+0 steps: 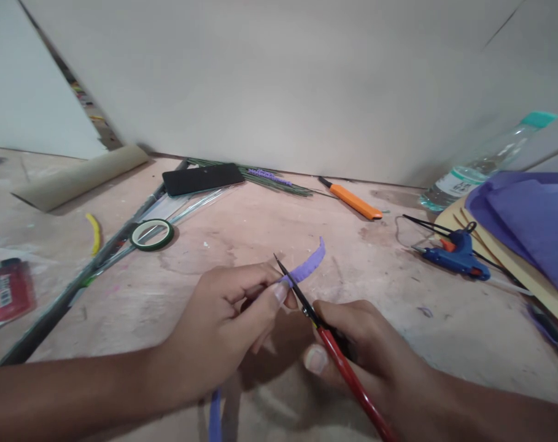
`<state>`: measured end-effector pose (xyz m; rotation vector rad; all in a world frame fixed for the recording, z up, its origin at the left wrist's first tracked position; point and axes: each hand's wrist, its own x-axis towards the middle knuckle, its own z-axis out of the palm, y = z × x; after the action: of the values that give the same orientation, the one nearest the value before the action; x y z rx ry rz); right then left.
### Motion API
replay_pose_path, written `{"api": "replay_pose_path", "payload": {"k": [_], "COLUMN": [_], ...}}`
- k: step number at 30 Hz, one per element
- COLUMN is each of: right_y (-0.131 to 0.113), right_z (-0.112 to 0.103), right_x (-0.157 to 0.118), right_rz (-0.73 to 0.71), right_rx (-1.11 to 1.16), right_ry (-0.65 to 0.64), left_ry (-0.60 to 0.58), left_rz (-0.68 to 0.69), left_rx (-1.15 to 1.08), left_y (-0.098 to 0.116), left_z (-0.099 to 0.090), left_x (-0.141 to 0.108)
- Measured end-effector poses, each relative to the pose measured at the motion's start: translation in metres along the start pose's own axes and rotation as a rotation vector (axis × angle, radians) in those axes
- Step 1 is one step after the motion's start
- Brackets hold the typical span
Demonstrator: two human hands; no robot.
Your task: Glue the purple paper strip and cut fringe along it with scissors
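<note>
A narrow purple strip [310,263] is pinched between the thumb and fingers of my left hand [237,313]. One end curves up to the right past the fingertips, and a purple length also hangs below the wrist. My right hand [361,344] is closed around red-handled scissors [338,356]. Their dark blades point up and left and lie across the strip, right beside my left thumb. Part of the scissors' handle is hidden by my right fingers.
Behind the hands lie a black phone [202,179], green tape [152,235], green stems [279,181] and an orange cutter [356,202]. On the right are a blue glue gun [460,255], a bottle [467,175] and purple sheets [531,215]. A cardboard tube [83,178] lies left.
</note>
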<state>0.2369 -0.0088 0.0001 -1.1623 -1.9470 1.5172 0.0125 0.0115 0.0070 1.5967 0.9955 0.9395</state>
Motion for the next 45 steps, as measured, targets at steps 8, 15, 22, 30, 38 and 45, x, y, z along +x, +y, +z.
{"api": "replay_pose_path", "payload": {"k": [8,15,22,30,38,45], "right_y": [-0.0012,-0.0002,0.0004,0.0010,0.0007,-0.0018], "right_z": [-0.0007,0.0000,0.0003,-0.0002,0.0000,0.0000], "right_x": [0.0020,0.0020,0.0015,0.0023,0.0014,0.0030], "right_rz": [-0.015,-0.010,0.005,0.007,-0.026,-0.020], "right_rx": [0.035,0.028,0.018,0.047,0.070,0.084], "right_ry": [0.003,0.011,0.010,0.015,0.005,0.004], "left_ry": [0.009,0.018,0.003,-0.003,-0.026,-0.039], "left_rz": [-0.008,0.025,0.016,0.001,0.004,-0.023], "left_rx": [0.022,0.042,0.065,0.033,-0.001,-0.063], "left_y": [0.0004,-0.0014,-0.0020,-0.0006,-0.0025,-0.0055], "left_z": [-0.0001,-0.0008,-0.0006,0.0001,-0.0009,-0.0019], "left_x": [0.0012,0.0008,-0.0009,-0.0002,0.0007,-0.0022]}}
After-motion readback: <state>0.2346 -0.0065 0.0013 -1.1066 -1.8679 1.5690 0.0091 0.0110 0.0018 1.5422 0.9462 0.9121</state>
